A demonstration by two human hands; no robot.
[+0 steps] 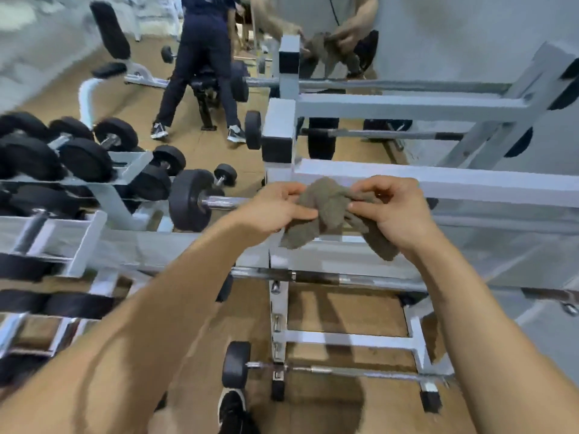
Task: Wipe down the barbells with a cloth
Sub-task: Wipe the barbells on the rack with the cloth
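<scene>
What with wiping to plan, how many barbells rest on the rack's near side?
3: top barbell passing behind the cloth, middle barbell below it, bottom barbell near the floor. Bars farther back may be reflections; others may be hidden.

Centre: barbell rack [438,183] rails block reach, open gaps between tiers.
Left: dumbbell rack [103,189] crowds frame.
Bottom: bare floor [344,311].

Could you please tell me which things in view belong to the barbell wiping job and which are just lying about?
Job:
cloth, pinched by left hand and right hand
barbell at hand level
barbell below it
bottom barbell

Lying about:
dumbbells on the side rack
bench
</scene>
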